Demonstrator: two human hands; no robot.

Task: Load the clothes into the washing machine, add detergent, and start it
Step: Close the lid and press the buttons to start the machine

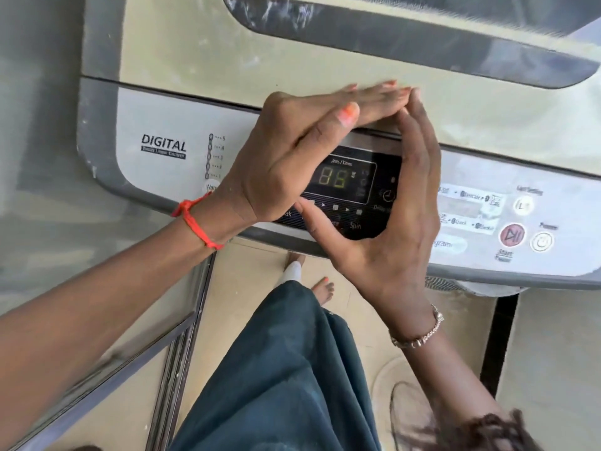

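Note:
A top-loading washing machine [182, 53] fills the upper view, its beige lid down with a dark handle strip [406, 43]. On the control panel [156, 164] a dark display [338, 180] glows with yellow-green digits. My left hand [276, 157] and my right hand [390, 229] are cupped around the display, fingertips meeting above it and fingers held flat. Neither hand holds anything. A round red start/pause button [512, 235] and a white power button [541, 241] lie at the panel's right. No clothes or detergent show.
I stand close against the machine's front, in a dark teal garment [286, 369], bare feet [322, 288] on a beige floor. A metal frame [182, 340] runs along the left. A round pale object [390, 379] lies on the floor at lower right.

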